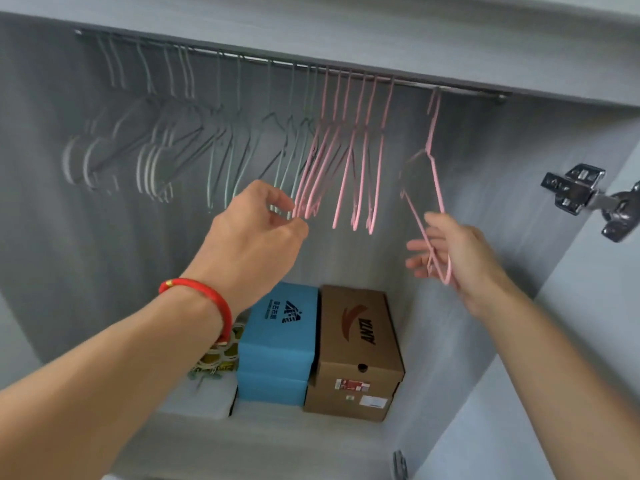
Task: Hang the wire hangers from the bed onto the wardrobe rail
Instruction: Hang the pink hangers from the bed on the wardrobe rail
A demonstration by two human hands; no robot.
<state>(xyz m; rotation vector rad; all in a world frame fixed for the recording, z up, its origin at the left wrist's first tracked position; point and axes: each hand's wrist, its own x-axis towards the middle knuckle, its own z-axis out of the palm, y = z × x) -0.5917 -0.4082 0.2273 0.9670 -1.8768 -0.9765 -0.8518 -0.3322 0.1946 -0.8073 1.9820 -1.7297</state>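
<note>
The lone pink wire hanger (430, 161) hangs by its hook from the grey metal wardrobe rail (408, 84), apart from the pink cluster (346, 161) at its nine o'clock. Its long axis runs steeply down toward five o'clock, ending in the right hand (453, 252), whose loosely spread fingers cradle the lower corner. The left hand (256, 226), fingers curled, pinches the cluster's nearest hanger; it looks nearer for closing the gap.
</note>
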